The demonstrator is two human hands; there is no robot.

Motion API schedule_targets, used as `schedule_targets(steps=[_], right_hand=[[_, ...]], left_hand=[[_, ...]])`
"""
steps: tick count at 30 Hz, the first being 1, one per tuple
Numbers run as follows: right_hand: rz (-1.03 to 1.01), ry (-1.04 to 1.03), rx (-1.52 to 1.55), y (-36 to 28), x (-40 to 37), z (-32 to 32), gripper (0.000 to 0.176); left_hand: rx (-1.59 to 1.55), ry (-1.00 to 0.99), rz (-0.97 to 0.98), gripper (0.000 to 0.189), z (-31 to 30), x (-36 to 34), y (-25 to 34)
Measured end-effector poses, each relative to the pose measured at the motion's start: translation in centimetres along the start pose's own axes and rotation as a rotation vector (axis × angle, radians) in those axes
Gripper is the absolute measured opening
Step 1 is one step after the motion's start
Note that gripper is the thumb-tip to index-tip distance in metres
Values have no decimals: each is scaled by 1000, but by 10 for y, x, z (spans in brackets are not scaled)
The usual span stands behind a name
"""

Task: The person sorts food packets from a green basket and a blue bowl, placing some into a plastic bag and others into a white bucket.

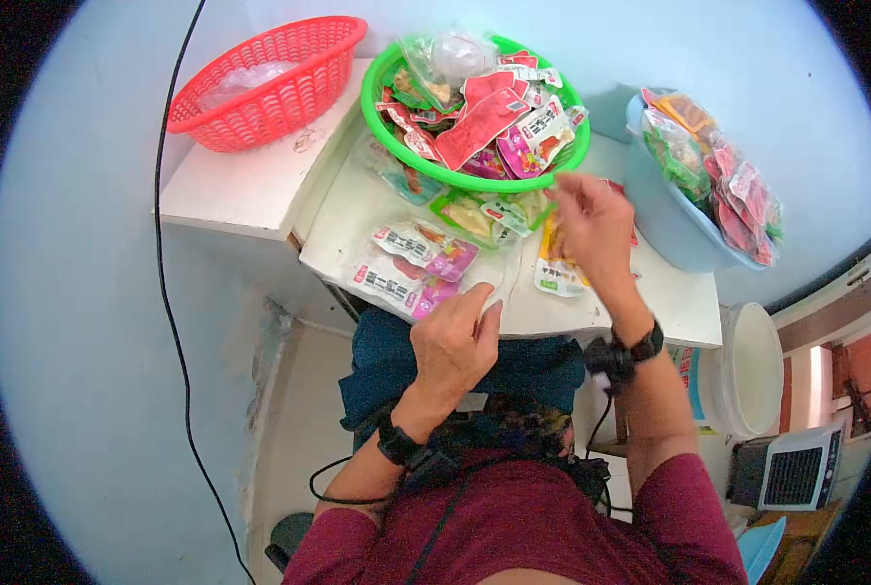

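Note:
My left hand (457,343) is at the table's front edge, thumb and fingers closed on the edge of a clear plastic bag (499,268). White-and-purple snack packets (406,278) lie in or on the bag, left of the fingers. My right hand (594,224) is raised by the front right rim of a green basket (377,127), fingers curled together; I cannot tell what is in them. Below it is a yellow snack packet (559,258). A packet with pale yellow food (473,216) lies in front of the basket, which is heaped with red, white and purple packets (484,122).
A red basket (309,93) with clear plastic inside stands on the white surface at back left. To the right, a blue tub (670,219) is piled with packets. A black cable (167,292) hangs at the left; a white bucket (752,370) stands lower right.

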State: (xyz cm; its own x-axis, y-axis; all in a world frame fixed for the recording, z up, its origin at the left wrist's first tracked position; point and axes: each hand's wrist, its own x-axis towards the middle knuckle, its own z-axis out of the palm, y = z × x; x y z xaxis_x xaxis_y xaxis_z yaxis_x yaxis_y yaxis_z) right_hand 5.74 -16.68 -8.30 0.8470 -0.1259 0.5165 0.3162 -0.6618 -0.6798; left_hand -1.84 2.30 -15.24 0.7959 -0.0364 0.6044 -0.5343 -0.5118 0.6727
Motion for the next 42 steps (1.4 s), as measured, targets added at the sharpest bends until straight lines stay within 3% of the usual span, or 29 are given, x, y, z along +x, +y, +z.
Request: schedule_targets(steps=[2,8,14,17,20,23,26,29,38,42], right_hand=[[-292,114,-190,1,29,0,30],[-638,87,-618,7,99,22,45],[-838,-22,-703,20,131,38,26],[-793,-12,-562,16,136,35,17],[-727,136,-314,11,138,29,14],[-127,-103,-127,-29,121,-3,14],[96,-227,537,-21,106,-12,20],[260,-249,739,-23,86,-22,24],[340,-388,863,-8,55,-47,23],[335,-213,742,-9,52,-51,21]], left_hand=[[30,1,13,24,-4,-3,0],[120,-28,38,31,-13,-13,2],[143,-40,53,33,-19,-17,6],[142,-47,54,31,-19,-18,4],[137,-39,37,27,-18,-17,4],[134,0,40,21,-14,-15,4],[109,20,51,20,-11,-14,5],[110,20,55,20,-8,-13,7],[166,35,85,16,-5,-11,11],[171,29,82,16,-4,-11,13]])
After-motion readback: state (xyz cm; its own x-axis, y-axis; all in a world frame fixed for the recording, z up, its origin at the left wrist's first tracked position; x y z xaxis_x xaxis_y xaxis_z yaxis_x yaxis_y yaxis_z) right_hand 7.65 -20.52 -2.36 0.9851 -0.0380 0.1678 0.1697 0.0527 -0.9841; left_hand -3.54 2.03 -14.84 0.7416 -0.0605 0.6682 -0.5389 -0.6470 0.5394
